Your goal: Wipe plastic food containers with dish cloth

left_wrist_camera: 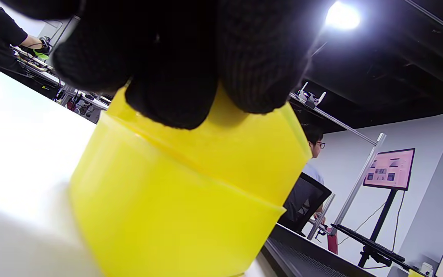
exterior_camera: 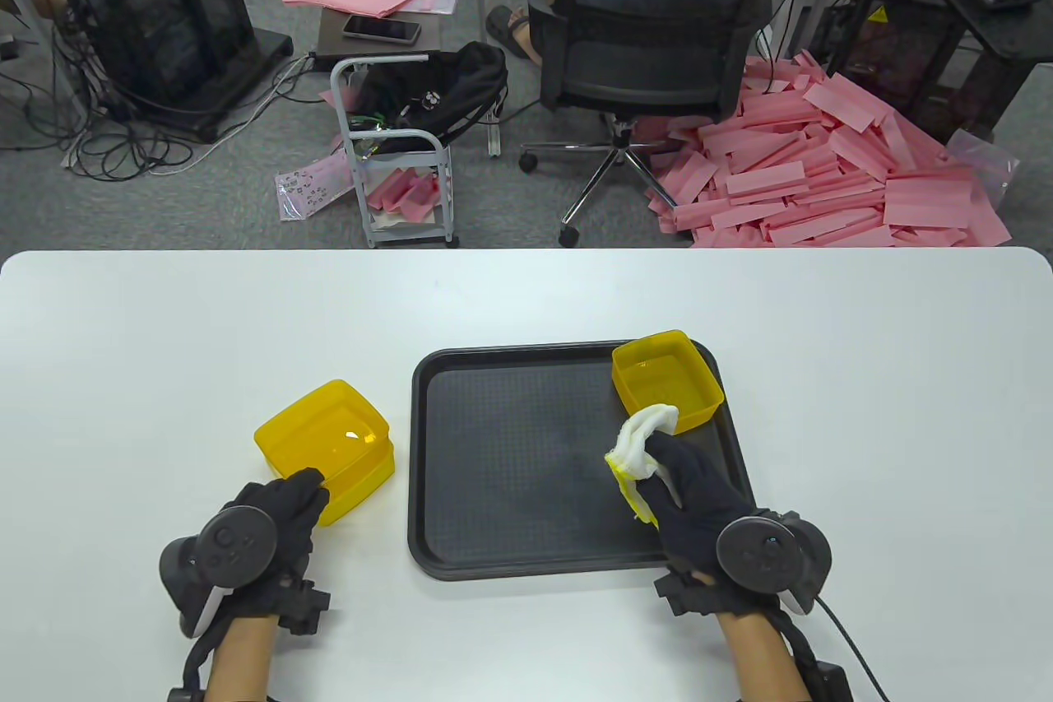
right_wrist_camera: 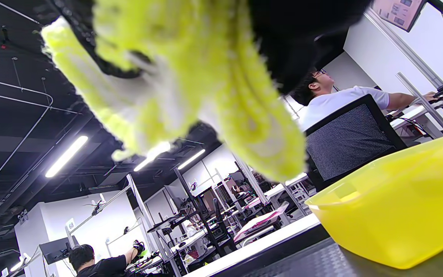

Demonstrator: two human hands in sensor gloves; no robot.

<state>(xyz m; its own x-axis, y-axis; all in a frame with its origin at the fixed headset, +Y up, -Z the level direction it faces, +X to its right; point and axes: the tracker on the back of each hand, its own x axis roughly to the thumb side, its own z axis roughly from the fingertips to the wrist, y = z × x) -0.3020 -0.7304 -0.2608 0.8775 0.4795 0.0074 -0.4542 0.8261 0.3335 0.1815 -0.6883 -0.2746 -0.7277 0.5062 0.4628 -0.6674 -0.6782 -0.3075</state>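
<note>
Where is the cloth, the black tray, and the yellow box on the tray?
cloth (exterior_camera: 637,439), table view, on its white bunched middle.
black tray (exterior_camera: 510,471), table view, on its bare textured floor.
yellow box on the tray (exterior_camera: 699,397), table view, on its right wall.

White tabletop (exterior_camera: 526,299). Black tray (exterior_camera: 510,488) sits near front edge, centre-right. Stacked yellow containers (exterior_camera: 325,447) sit just left of it.

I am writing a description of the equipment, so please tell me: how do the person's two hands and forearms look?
Both the left hand and the right hand wear black knitted gloves. A round dark grey tracker, shaped like a game controller, is strapped to the back of each. Black straps and small boxes sit at the wrists. The forearms are bare skin, without sleeves. A black cable runs from the right wrist.
</note>
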